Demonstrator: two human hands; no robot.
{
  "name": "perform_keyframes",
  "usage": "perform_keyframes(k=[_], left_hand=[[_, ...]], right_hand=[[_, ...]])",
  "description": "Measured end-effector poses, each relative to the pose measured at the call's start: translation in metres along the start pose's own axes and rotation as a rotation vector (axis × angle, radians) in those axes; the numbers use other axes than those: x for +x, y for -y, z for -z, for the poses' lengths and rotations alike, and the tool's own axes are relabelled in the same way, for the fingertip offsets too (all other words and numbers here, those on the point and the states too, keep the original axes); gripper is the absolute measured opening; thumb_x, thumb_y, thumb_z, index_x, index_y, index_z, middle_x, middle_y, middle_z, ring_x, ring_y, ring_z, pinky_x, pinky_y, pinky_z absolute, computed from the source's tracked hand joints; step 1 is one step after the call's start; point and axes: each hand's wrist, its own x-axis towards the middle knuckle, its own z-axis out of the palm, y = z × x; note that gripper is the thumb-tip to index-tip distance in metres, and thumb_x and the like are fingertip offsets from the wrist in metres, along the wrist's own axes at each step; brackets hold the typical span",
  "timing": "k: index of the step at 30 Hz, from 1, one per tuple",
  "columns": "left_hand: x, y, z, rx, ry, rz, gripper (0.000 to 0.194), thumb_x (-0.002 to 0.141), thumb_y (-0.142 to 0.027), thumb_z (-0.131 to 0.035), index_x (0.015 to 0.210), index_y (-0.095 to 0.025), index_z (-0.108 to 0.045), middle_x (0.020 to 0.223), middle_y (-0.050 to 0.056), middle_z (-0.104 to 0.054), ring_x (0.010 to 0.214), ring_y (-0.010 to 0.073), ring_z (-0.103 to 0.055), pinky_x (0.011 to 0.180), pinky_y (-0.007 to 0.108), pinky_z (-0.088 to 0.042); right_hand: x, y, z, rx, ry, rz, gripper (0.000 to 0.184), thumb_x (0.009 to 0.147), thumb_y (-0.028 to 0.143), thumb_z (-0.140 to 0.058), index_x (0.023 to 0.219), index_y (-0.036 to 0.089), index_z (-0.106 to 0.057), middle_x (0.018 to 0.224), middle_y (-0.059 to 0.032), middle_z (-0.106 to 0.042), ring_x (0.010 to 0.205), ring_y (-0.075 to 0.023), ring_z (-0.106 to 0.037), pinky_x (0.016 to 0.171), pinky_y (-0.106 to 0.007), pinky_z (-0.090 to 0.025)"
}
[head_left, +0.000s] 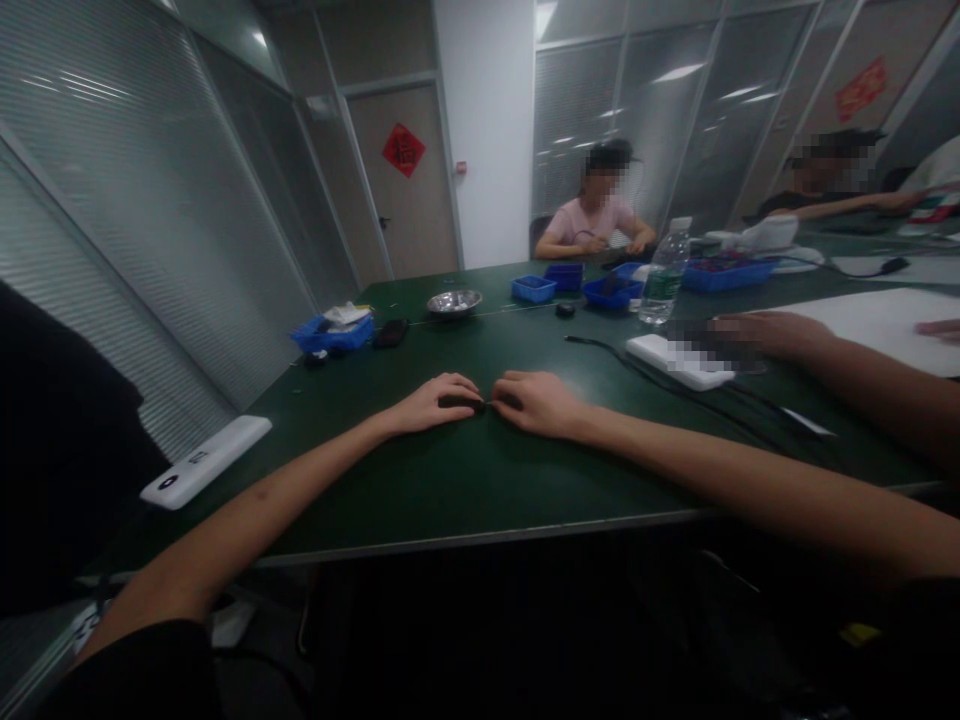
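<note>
A: Specify the surface and background.
B: A green tabletop (pixel 435 500), with a wooden door (pixel 405 210) behind it. Reference point: the shiny metal bowl (pixel 454 303).
A: State the condition of each hand.
B: Both are on the near side of the bowl. The left hand (pixel 431 405) grips a slim black object (pixel 460 402). The right hand (pixel 541 403) is curled narrow, its fingertips closed on the object's thin, light-coloured tip. A dark area under those fingers is too unclear to identify.
A: List the items left of the bowl.
B: A blue basket (pixel 356 335) containing white material; nearer and farther left, a long white device (pixel 206 462).
A: And right?
B: A small blue tray (pixel 533 290), then a clear plastic bottle (pixel 664 280). Nearer than both lies a white power bank (pixel 649 352), beside another person's hand (pixel 780 332). A pink-shirted person (pixel 596 215) sits beyond the bowl, to its right.
</note>
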Motion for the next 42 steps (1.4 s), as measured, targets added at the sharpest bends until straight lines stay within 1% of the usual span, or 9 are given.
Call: perform_keyframes(k=[5, 9, 13, 20, 26, 33, 37, 42], left_hand=[[0.0, -0.002, 0.001, -0.001, 0.005, -0.011, 0.033, 0.099, -0.041, -0.063, 0.129, -0.029, -0.073, 0.133, 0.008, -0.064, 0.126, 0.0254, -0.055, 0.112, 0.043, -0.039], [0.0, -0.003, 0.001, 0.003, 0.006, -0.013, 0.033, 0.099, -0.041, -0.064, 0.127, -0.028, -0.074, 0.133, 0.009, -0.064, 0.126, 0.026, -0.056, 0.113, 0.044, -0.039], [0.001, -0.003, 0.001, 0.006, 0.01, -0.013, 0.033, 0.099, -0.042, -0.063, 0.127, -0.028, -0.074, 0.132, 0.009, -0.064, 0.126, 0.0262, -0.056, 0.112, 0.044, -0.039], [0.001, -0.001, 0.0, 0.002, -0.001, -0.01, 0.033, 0.099, -0.043, -0.064, 0.126, -0.029, -0.074, 0.132, 0.009, -0.064, 0.126, 0.0258, -0.056, 0.112, 0.043, -0.039], [0.001, -0.002, 0.001, -0.016, 0.001, -0.024, 0.031, 0.099, -0.04, -0.064, 0.125, -0.027, -0.074, 0.132, 0.009, -0.064, 0.126, 0.0252, -0.056, 0.112, 0.043, -0.039], [0.0, -0.004, 0.001, -0.081, -0.023, -0.02, 0.026, 0.098, -0.038, -0.066, 0.117, -0.022, -0.072, 0.127, 0.01, -0.066, 0.122, 0.0245, -0.059, 0.111, 0.043, -0.04], [0.0, -0.004, 0.0, -0.099, -0.032, -0.012, 0.027, 0.097, -0.038, -0.066, 0.117, -0.02, -0.072, 0.12, 0.01, -0.068, 0.115, 0.0234, -0.061, 0.104, 0.039, -0.045], [-0.001, -0.002, -0.001, -0.132, -0.046, 0.045, 0.03, 0.096, -0.037, -0.069, 0.119, -0.018, -0.072, 0.115, 0.009, -0.068, 0.103, 0.021, -0.063, 0.092, 0.034, -0.049]], right_hand=[[0.001, -0.002, 0.003, -0.011, 0.009, -0.086, 0.022, 0.1, 0.037, -0.054, 0.108, 0.022, -0.068, 0.106, -0.0061, -0.069, 0.08, -0.0178, -0.061, 0.065, -0.028, -0.037], [0.002, -0.005, 0.003, -0.049, 0.013, -0.162, 0.02, 0.099, 0.036, -0.055, 0.104, 0.022, -0.068, 0.104, -0.0069, -0.07, 0.081, -0.0191, -0.062, 0.065, -0.028, -0.037], [0.002, -0.008, 0.004, -0.066, 0.003, -0.214, 0.023, 0.1, 0.038, -0.053, 0.105, 0.022, -0.069, 0.102, -0.0072, -0.071, 0.083, -0.0201, -0.063, 0.066, -0.028, -0.037], [0.002, -0.011, 0.002, -0.044, -0.001, -0.192, 0.022, 0.1, 0.038, -0.055, 0.106, 0.023, -0.069, 0.104, -0.007, -0.071, 0.086, -0.021, -0.064, 0.068, -0.029, -0.038], [0.002, -0.012, 0.001, -0.038, -0.001, -0.188, 0.021, 0.099, 0.038, -0.055, 0.105, 0.022, -0.069, 0.104, -0.0071, -0.071, 0.085, -0.0203, -0.063, 0.067, -0.028, -0.038], [0.003, -0.014, -0.001, -0.036, -0.005, -0.183, 0.021, 0.098, 0.038, -0.055, 0.104, 0.023, -0.068, 0.104, -0.0067, -0.07, 0.084, -0.0202, -0.062, 0.066, -0.029, -0.035], [0.002, -0.014, -0.001, -0.039, -0.003, -0.187, 0.022, 0.099, 0.039, -0.054, 0.105, 0.023, -0.068, 0.105, -0.0062, -0.071, 0.085, -0.0205, -0.063, 0.066, -0.029, -0.036], [0.002, -0.012, 0.001, -0.057, 0.015, -0.196, 0.022, 0.099, 0.04, -0.053, 0.106, 0.024, -0.067, 0.106, -0.0057, -0.071, 0.087, -0.0207, -0.064, 0.068, -0.029, -0.037]])
